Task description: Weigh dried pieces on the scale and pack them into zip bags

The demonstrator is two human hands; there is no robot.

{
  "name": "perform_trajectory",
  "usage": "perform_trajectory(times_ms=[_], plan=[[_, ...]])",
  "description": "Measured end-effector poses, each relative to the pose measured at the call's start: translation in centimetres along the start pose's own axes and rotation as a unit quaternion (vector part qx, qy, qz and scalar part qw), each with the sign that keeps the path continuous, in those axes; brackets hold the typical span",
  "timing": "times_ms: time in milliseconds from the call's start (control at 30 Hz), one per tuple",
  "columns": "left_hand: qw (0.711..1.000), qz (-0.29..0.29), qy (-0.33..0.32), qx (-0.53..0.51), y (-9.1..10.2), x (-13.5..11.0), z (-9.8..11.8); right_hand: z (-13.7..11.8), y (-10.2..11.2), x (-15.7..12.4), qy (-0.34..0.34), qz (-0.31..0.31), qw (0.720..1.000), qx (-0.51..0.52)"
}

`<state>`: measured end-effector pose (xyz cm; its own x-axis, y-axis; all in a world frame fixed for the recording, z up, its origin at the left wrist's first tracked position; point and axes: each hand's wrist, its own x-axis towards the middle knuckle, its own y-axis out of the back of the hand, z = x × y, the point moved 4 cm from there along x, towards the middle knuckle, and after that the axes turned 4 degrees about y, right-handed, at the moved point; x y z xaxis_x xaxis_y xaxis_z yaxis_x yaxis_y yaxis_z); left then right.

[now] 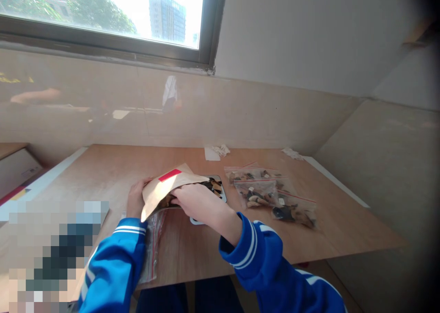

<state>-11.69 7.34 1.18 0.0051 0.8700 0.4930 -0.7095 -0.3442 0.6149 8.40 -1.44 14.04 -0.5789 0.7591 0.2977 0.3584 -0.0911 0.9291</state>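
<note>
The left hand (136, 194) is positioned at the left side of a tan paper bag (161, 183) and grips it there, the fingertips partly hidden behind the paper. The paper bag lies tilted above the middle of the table (192, 265), its mouth facing the near side and a red patch (170, 175) on its upper face. The right hand (199, 202) reaches in from the right, fingers inside the mouth of the bag, among dark and tan pieces (167, 200). Whether the right fingers are closed on a piece cannot be told (the tips are hidden).

A white tray (196, 221) sits under and to the right of the bag, partly covered by it and by the right hand; more dark and tan pieces show at its far right part. Right of the tray, clear zip bags with similar contents lie overlapping: a far bag (237, 175), a middle bag (256, 196) and a near bag (298, 214). Another clear plastic bag (153, 253) lies flat at the near edge, beside the left sleeve (115, 262). Crumpled tissues (221, 151) rest at the far edge, near the wall (247, 116).
</note>
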Motion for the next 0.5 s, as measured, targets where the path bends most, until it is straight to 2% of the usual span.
perform_trajectory(times_ms=[67,167,367,500], plan=[[1.000,-0.007,0.001,-0.006,0.1,-0.1,0.1,-0.6,1.1,-0.6,0.029,-0.032,0.998,-0.038],[1.000,-0.004,0.016,0.001,0.2,-0.2,0.1,-0.5,2.2,-0.8,0.010,-0.021,1.000,-0.013],[1.000,-0.010,0.021,0.015,0.1,-0.3,-0.2,0.4,2.0,-1.0,-0.021,0.000,0.995,0.098],[0.999,-0.004,0.028,0.021,-0.2,-0.2,-0.5,1.1,1.7,-1.8,-0.027,0.043,0.986,0.157]])
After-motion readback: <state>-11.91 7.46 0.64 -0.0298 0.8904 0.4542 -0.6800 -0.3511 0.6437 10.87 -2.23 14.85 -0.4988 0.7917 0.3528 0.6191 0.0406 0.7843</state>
